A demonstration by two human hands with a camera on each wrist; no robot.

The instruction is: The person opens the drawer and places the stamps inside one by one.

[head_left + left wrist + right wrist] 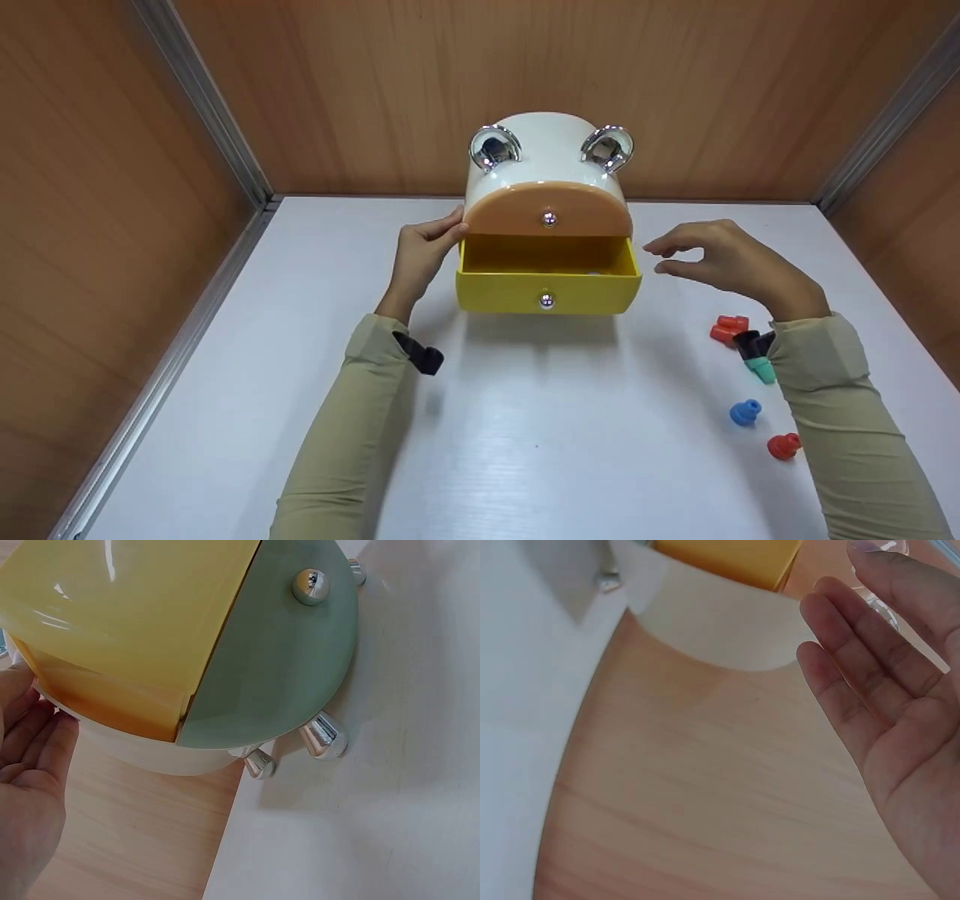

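A small glossy plastic drawer box (547, 161) with a rounded white top stands at the back of the white counter (525, 450), near the wooden rear wall. Its yellow lower drawer (548, 289) is pulled out; the orange upper one (548, 211) is shut. The left hand (421, 255) rests straight fingers on the box's left side. The right hand (724, 259) hovers relaxed and empty just right of the drawer. Five small rubbery caps (746, 412) lie near the right sleeve. The counter's front lies bare.

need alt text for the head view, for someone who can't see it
A small white drawer box stands on a white table, its yellow lower drawer pulled open. The left hand touches the box's side; the right hand hovers open beside the drawer, with small coloured plugs lying under that arm.
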